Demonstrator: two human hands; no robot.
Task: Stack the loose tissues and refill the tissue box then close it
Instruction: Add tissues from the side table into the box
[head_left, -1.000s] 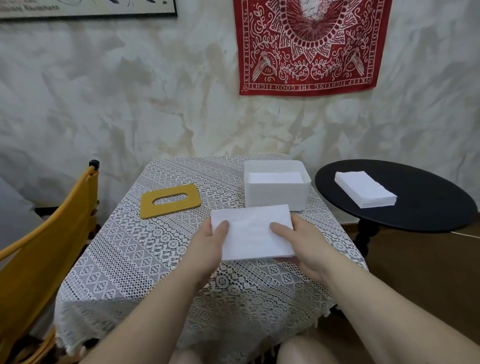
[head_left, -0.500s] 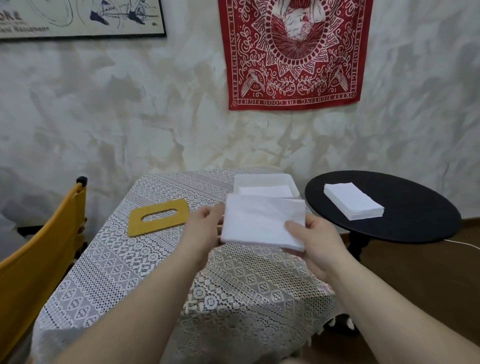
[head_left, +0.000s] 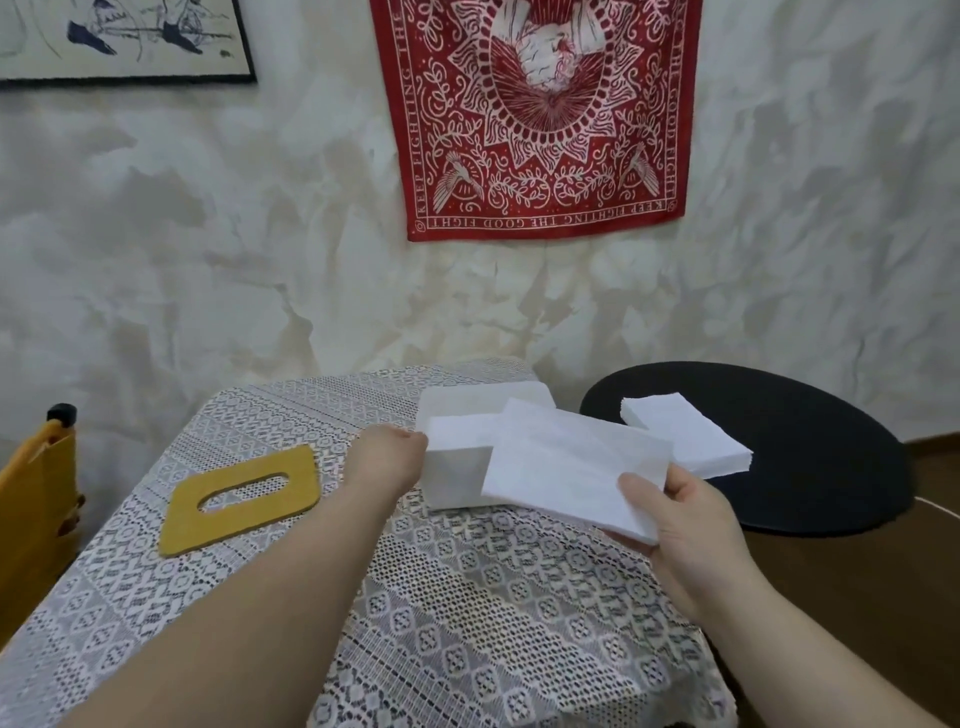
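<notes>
The white tissue box (head_left: 451, 486) stands open on the lace-covered table (head_left: 467, 603), with white tissues (head_left: 457, 427) inside it. My right hand (head_left: 685, 530) pinches the near right corner of a stack of loose tissues (head_left: 566, 462), held tilted over the box's right half. Against the box's left wall and rim lies my left hand (head_left: 387, 460); its fingers are foreshortened and I cannot see whether they grip. The yellow slotted lid (head_left: 239, 499) lies flat on the cloth, left of the box.
A round black side table (head_left: 810, 467) stands to the right, carrying another stack of white tissues (head_left: 685, 436). A yellow chair (head_left: 31, 514) is at the left edge. The plastered wall rises close behind the table.
My left hand has let go of the tissue stack and moved to the box's left side. My right hand alone has carried the stack forward and right, over the box.
</notes>
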